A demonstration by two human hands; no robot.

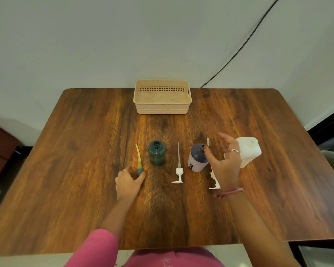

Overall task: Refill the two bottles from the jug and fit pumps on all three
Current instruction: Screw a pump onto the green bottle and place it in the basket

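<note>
A dark teal bottle (pixel 156 152) stands uncapped left of centre. Left of it lies a teal pump with a yellow tube (pixel 138 158); my left hand (pixel 129 182) rests on its head, fingers curled around it. A white pump (pixel 178 169) lies in the middle. A white bottle with a purple top (pixel 198 157) stands uncapped to the right. My right hand (pixel 224 162) hovers open beside it, thumb near its neck. Another white pump (pixel 213 180) lies mostly hidden under that hand. The white jug (pixel 247 151) stands behind the hand.
A beige perforated basket (pixel 162 97) stands at the table's far edge. The wooden table (pixel 85 151) ends near my body at the front. A black cable runs down the wall at the back right.
</note>
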